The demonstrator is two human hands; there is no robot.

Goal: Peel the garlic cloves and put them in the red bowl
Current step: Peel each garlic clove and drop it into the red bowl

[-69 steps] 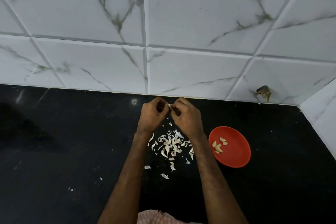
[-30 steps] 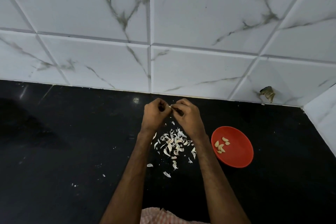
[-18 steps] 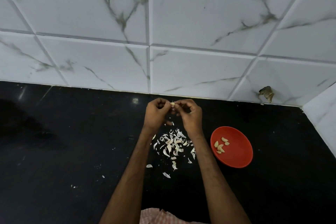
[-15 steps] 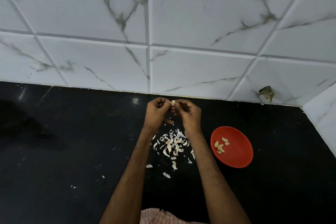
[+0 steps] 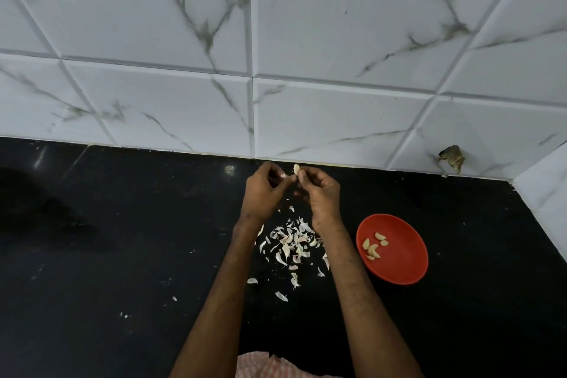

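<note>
**Clove mid-peel, held off the counter**

Garlic clove: pale, in the air near the foot of the tiled wall, not yet in the bowl. The right hand pinches its lower end between thumb and fingertip, with the other fingers curled. The left hand, fingers curled, pinches what looks like a skin shred just beside the clove. Cannot tell if the shred is still attached.

Below the hands, a pile of skins lies on the black counter. The red bowl sits right of the pile and holds several peeled cloves.

Risks, judged:
- A bare clove is slick and gripped at one end only. A hard tug could squirt it into the skins.
- Clinging skin may ride into the bowl.
- The bowl stands apart, so the carry crosses open counter and a loose pinch could drop the clove.
</note>
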